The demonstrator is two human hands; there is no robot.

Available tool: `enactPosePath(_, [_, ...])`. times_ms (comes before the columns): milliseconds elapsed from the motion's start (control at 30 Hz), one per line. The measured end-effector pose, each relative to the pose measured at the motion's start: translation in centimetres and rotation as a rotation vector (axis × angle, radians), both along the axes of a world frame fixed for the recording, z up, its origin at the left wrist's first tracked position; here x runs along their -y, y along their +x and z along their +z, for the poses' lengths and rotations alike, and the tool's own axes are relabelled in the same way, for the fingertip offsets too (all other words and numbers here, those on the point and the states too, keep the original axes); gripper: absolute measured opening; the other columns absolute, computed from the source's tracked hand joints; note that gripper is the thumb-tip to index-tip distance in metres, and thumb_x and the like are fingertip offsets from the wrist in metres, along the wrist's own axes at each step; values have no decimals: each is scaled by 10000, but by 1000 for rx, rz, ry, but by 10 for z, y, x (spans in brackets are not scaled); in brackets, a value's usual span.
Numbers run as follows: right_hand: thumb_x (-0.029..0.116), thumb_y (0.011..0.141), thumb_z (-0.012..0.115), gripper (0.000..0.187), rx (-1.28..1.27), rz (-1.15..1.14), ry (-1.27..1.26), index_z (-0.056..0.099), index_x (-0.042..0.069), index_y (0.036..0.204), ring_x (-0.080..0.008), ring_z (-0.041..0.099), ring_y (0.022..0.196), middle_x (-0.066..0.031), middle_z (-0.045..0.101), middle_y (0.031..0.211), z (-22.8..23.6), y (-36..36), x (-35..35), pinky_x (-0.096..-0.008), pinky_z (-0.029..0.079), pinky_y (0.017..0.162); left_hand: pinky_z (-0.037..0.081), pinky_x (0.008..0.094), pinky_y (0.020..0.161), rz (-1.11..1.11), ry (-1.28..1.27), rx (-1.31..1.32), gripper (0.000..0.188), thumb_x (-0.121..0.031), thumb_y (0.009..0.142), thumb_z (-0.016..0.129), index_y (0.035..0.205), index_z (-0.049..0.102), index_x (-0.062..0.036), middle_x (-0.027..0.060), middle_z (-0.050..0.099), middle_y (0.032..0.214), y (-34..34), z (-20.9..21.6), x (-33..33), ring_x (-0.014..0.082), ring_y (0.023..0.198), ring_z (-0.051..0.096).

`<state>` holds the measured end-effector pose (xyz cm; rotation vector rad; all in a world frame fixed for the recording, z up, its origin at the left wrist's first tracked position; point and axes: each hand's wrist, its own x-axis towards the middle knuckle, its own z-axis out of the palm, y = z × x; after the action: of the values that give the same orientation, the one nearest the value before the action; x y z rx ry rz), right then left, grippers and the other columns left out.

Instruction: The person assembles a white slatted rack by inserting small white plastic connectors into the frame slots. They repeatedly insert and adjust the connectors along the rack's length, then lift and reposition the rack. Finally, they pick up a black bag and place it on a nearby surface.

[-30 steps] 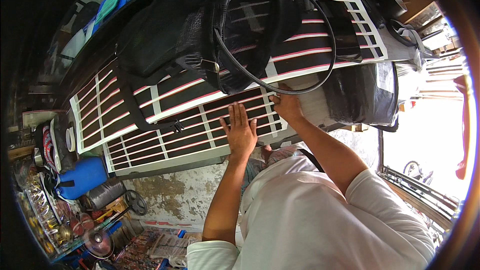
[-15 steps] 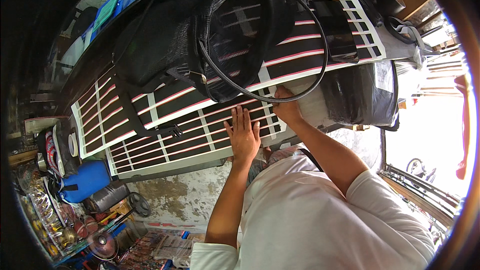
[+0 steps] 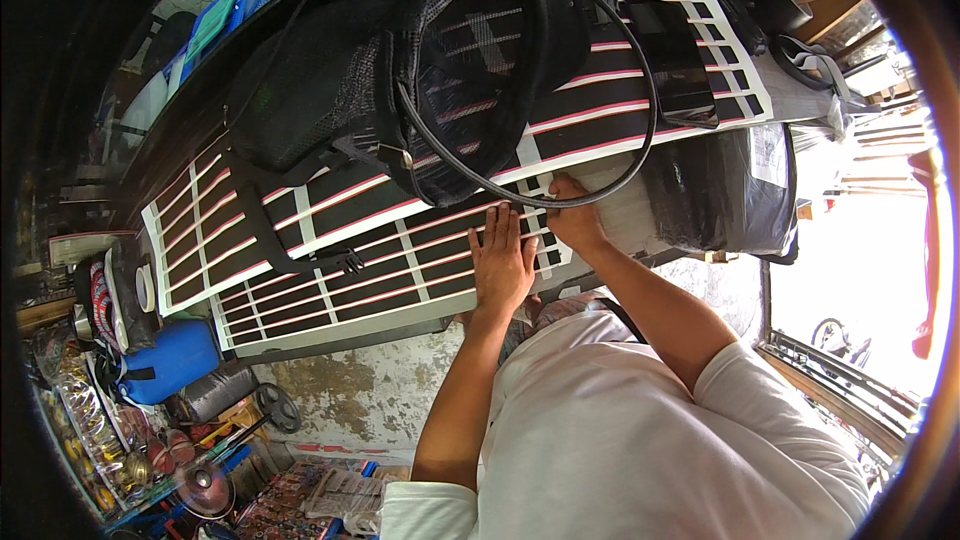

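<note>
My left hand lies flat, fingers stretched and close together, on the nearer striped sheet, a black sheet crossed by white and red lines. Beside it, at that sheet's right end, my right hand is closed, its knuckles up. What its fingers grip, if anything, is hidden. A second, wider striped sheet overlaps the far edge of the first. On top of it rests a black mesh bag with straps, and a dark cord loops down close above my right hand.
A black flat device lies on the far sheet's right part. To the right is a black plastic-wrapped bundle. At lower left are a blue container, a fan and packed goods. Bright daylight enters at right.
My left hand has slid a little to the right along the nearer sheet, closer to my right hand. The right hand stays in almost the same place.
</note>
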<state>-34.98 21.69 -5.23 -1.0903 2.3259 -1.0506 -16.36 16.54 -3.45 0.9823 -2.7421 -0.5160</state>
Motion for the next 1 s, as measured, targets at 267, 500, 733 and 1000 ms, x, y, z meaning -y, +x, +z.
enactPosePath(267, [-54,891,644,372,-103,134,-33,628,68,1242,-467,643,1187,-219,664,1234,4,6,-9,-558,546,989,459,558,1152,7,-19,-93,443,-192,1019,689,1426,668,-17,193,616,1460,-15,13,9,353,1373,572])
enactPosePath(500, [-71,872,655,368,-113,125,-73,624,74,1209,-462,653,1155,-204,664,1197,3,6,-9,-551,547,953,558,522,912,62,-43,-240,188,-41,893,734,1075,771,-8,149,697,1140,-27,4,30,370,1098,665])
enactPosePath(733, [-34,929,668,284,-97,145,-38,609,51,1193,-483,647,1110,-223,654,1167,-3,4,-9,-551,541,943,564,523,917,61,20,-286,104,-47,892,734,985,747,-2,167,709,1063,-37,-7,37,411,1035,682])
enactPosePath(1000, [45,981,630,457,-47,241,34,532,-6,1424,-513,587,1283,-295,598,1383,-6,-3,-10,-597,513,1091,575,524,919,-138,82,-242,221,-60,842,776,1050,713,-20,166,708,1063,-52,7,47,398,1039,694])
